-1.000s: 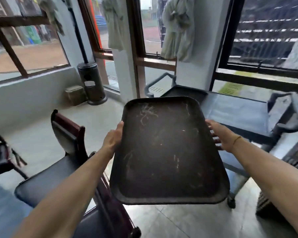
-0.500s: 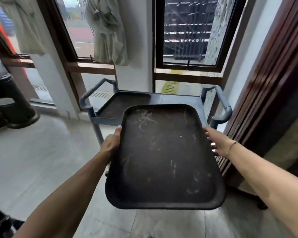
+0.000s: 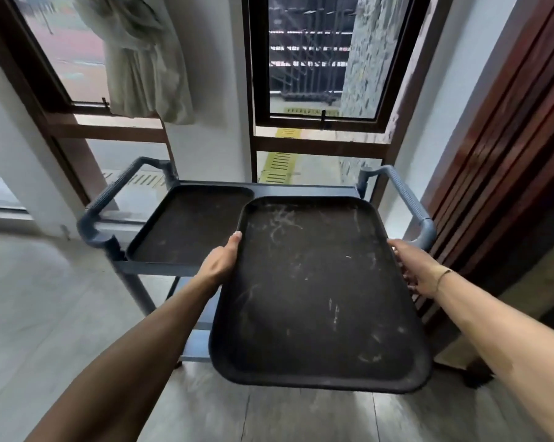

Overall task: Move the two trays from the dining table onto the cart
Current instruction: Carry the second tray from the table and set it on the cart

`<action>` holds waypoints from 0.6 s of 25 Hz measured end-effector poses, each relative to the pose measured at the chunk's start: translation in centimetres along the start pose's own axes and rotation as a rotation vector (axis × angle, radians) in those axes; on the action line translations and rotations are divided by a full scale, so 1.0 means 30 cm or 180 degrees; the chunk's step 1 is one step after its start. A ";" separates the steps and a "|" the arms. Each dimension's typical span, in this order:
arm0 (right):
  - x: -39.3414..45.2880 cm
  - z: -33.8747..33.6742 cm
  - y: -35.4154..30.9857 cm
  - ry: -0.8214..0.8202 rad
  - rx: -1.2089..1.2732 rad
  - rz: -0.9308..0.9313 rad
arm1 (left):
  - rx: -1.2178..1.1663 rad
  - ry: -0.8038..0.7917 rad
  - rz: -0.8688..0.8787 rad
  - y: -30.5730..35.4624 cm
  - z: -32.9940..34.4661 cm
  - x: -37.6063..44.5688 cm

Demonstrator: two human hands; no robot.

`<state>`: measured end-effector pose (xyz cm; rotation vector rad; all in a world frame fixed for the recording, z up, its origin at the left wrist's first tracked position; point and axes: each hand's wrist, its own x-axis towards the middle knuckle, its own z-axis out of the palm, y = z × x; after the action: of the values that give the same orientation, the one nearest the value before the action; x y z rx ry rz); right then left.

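I hold a dark, scratched tray (image 3: pixel 317 291) level in front of me. My left hand (image 3: pixel 219 261) grips its left rim with the thumb on top. My right hand (image 3: pixel 417 269) grips its right rim, fingers under the edge. The tray's far half hangs over the right part of the grey cart's (image 3: pixel 148 267) top shelf, and its near half juts out toward me. A second dark tray (image 3: pixel 186 228) lies flat on the left part of that shelf.
The cart has a curved handle at each end, the left handle (image 3: pixel 109 199) and the right handle (image 3: pixel 409 202). It stands against windows and a white pillar. A dark wooden slatted wall (image 3: pixel 505 173) is close on the right. A tied curtain (image 3: pixel 141 59) hangs above.
I have turned from the chairs to face the cart and come close. The held tray now overlaps the cart's right side; the other tray on the shelf has come fully into view.
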<state>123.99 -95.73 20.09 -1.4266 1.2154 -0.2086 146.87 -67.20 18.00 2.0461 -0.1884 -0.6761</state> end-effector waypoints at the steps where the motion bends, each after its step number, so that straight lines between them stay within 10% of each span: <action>1: 0.030 0.007 -0.017 0.0029 -0.0020 0.0027 | 0.0019 -0.0040 0.0001 0.020 0.006 0.044; 15: 0.549 -0.014 -0.275 -0.0349 -0.0321 0.0150 | -0.0163 -0.0427 -0.0489 0.286 0.141 0.508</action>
<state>135.32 -110.17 18.63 -1.4751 1.1818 -0.0366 158.47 -80.93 17.45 1.9811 -0.0907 -0.9056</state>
